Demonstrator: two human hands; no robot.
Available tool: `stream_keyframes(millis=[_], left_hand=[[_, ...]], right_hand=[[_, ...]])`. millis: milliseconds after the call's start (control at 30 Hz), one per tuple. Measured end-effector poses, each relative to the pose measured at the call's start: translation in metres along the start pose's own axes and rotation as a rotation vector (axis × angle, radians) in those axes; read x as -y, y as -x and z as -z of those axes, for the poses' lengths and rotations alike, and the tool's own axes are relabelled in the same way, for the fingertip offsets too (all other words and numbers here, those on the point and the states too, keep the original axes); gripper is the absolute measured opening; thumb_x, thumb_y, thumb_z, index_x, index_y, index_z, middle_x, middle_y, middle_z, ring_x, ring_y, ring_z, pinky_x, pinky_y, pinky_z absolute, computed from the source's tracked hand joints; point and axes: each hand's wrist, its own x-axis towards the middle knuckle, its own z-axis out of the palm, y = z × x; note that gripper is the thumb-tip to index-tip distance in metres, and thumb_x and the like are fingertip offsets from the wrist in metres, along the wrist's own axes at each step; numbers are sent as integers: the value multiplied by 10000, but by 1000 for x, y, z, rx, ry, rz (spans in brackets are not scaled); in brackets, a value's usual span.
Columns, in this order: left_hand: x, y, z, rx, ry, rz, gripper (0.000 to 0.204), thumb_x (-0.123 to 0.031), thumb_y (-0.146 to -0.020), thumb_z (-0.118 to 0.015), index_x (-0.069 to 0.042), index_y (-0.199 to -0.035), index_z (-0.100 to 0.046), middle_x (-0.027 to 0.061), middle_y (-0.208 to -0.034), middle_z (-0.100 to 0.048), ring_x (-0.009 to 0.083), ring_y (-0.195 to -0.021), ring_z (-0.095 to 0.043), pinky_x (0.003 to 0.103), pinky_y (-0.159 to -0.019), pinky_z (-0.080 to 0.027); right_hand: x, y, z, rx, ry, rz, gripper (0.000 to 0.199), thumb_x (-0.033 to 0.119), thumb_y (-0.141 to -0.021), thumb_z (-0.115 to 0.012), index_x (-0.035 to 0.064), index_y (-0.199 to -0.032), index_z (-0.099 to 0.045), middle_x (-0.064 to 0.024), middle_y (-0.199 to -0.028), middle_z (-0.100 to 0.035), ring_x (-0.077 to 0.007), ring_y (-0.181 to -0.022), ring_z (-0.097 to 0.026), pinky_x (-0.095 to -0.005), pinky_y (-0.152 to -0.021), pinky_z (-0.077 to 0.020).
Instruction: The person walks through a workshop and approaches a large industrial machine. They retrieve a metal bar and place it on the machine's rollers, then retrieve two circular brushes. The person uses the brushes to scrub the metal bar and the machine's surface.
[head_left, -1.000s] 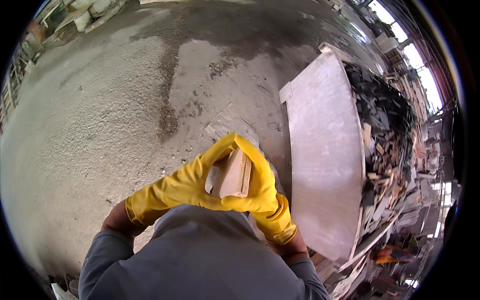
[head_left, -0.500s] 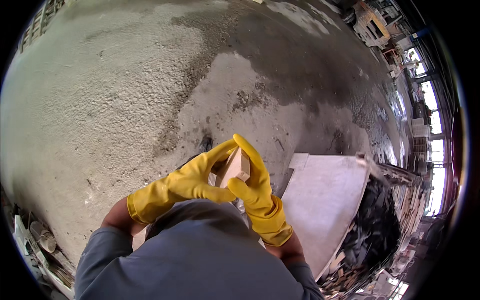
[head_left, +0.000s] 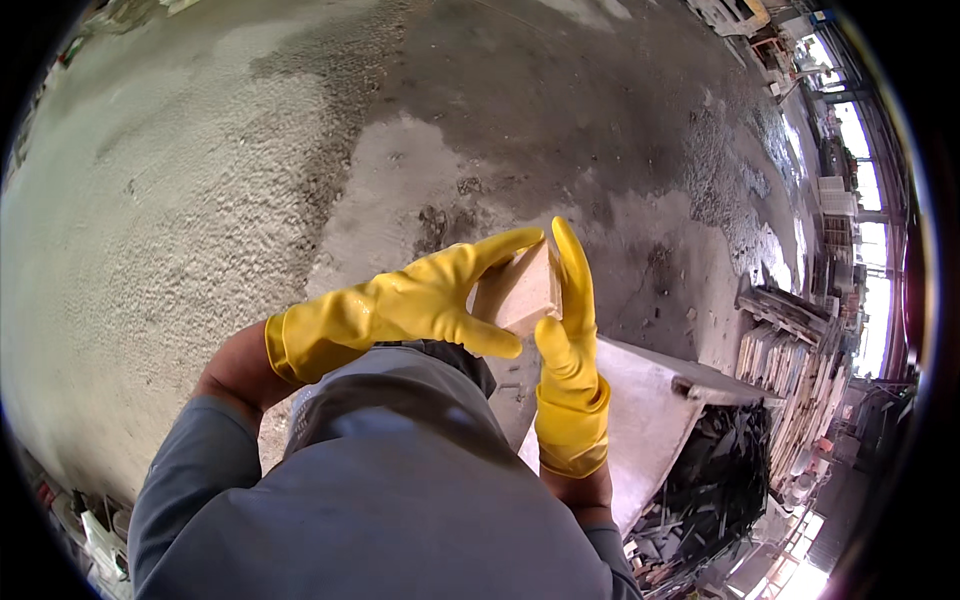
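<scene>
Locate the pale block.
In the head view, just right of centre, the pale block sits between the gloved left hand and gloved right hand.

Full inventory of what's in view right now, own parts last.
tan block: 1, pinkish tan, held between the two hands
concrete floor: 1, grey with darker patches, left and upper centre
large panel: 1, whitish, lower right of centre
scrap pile: 1, mostly black, right of the panel
stacked boards: many, pale brown and grey, right
windows: several, bright white, right edge
clutter: uncounted, partly whitish, lower left edge
gloves: 2, yellow, one per hand
top: 1, grey, lower centre
left hand: 1, gloved yellow, left of the block
right hand: 1, gloved yellow, right of the block
</scene>
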Motion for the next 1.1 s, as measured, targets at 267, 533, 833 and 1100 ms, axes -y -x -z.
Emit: stream_keyframes(millis=[267,533,833,1100], left_hand=[[-46,-161,103,-132,-169,-64,1211,-249,-696,-966,-45,-1690,-305,206,-1545,-544,345,-1477,-483,459,-1238,-368],[-119,-270,225,-315,14,-27,1300,-239,-588,-999,-39,-1683,-327,191,-1511,-582,329,-1451,-517,447,-1223,-363],[-156,-433,399,-165,-73,-147,1249,-239,-711,-998,-48,-1701,-262,155,-1594,-513,257,-1480,-477,408,-1218,-383],[-233,-615,525,43,-69,-56,1244,-334,-742,-990,-78,-1710,-252,156,-1631,-476,297,-1536,-413,447,-1247,-358]], right_hand=[[6,-210,85,191,-81,74,944,251,-869,-903,79,-1653,-407,-121,-1476,-582,-267,-1376,-544,-442,-1173,-422],[25,-432,108,411,63,-37,868,217,-872,-882,50,-1612,-462,-135,-1460,-594,-258,-1360,-559,-435,-1168,-425],[33,-662,133,408,410,231,987,244,-818,-941,11,-1624,-421,-160,-1378,-662,-252,-1249,-653,-400,-1073,-506],[40,-824,193,203,-58,-93,932,95,-909,-850,87,-1690,-341,-125,-1645,-460,-267,-1548,-387,-430,-1281,-266]])
